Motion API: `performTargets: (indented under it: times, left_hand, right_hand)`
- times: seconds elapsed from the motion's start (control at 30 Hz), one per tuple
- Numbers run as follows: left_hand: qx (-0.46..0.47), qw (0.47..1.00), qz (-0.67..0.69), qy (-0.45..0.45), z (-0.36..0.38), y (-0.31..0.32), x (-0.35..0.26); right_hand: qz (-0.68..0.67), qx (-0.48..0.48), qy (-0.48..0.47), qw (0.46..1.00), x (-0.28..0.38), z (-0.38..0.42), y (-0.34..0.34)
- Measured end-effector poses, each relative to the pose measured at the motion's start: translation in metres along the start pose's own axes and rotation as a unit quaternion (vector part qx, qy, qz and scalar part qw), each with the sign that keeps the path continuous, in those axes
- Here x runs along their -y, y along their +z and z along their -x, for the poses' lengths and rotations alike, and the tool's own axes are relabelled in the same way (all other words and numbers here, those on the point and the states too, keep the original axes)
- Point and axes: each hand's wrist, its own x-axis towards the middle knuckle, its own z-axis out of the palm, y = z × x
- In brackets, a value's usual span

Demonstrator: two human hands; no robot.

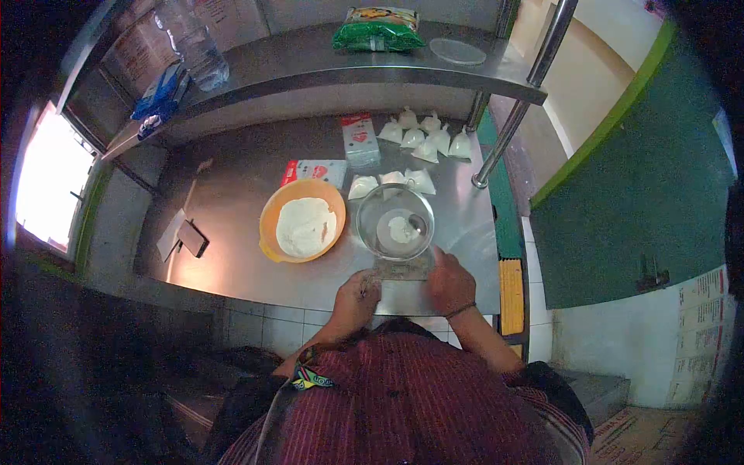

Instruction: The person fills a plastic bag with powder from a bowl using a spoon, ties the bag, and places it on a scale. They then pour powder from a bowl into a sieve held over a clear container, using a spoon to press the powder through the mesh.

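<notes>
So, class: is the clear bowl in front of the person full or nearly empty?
Nearly empty. The clear bowl holds only a small white heap at its bottom, while the orange bowl beside it holds far more white powder.

A steel counter (232, 256) under a steel shelf (310, 66), bright window (46, 178) left, green wall (643, 178) right

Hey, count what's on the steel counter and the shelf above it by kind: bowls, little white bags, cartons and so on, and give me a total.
Bowls: 2 (orange bowl, glass bowl)
Small white filled bags: 8
Cartons: 2 (upright carton, flat packet)
Green packet on the shelf: 1
Clear lid on the shelf: 1
Total: 14
</notes>
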Motion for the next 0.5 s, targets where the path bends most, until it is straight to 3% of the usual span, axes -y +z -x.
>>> performTargets:
  times: [0.03, 0.1, 0.27, 0.33, 0.43, 0.5]
  left_hand:
    - [0.001, 1.0, 0.0, -0.001, 0.001, 0.001, 0.005]
    - [0.055, 0.986, 0.096, -0.126, 0.002, 0.005, 0.017]
    - [0.037, 0.987, 0.104, -0.12, 0.0, 0.0, 0.007]
    - [0.035, 0.992, 0.075, -0.099, -0.001, 0.002, 0.013]
    - [0.032, 0.993, 0.078, -0.084, 0.0, 0.009, 0.034]
    - [0.053, 0.985, 0.095, -0.135, 0.001, 0.005, 0.029]
  right_hand:
    - [-0.007, 0.02, -0.002, 1.0, 0.002, 0.002, 0.002]
    - [-0.036, 0.001, -0.013, 0.999, 0.005, 0.004, 0.005]
    - [-0.035, -0.028, -0.015, 0.999, 0.008, -0.006, -0.003]
    - [-0.027, 0.01, 0.03, 0.999, 0.007, -0.01, -0.003]
    - [-0.057, 0.041, 0.001, 0.998, 0.008, -0.004, 0.002]
    - [-0.101, 0.045, -0.001, 0.994, 0.01, -0.005, 0.002]
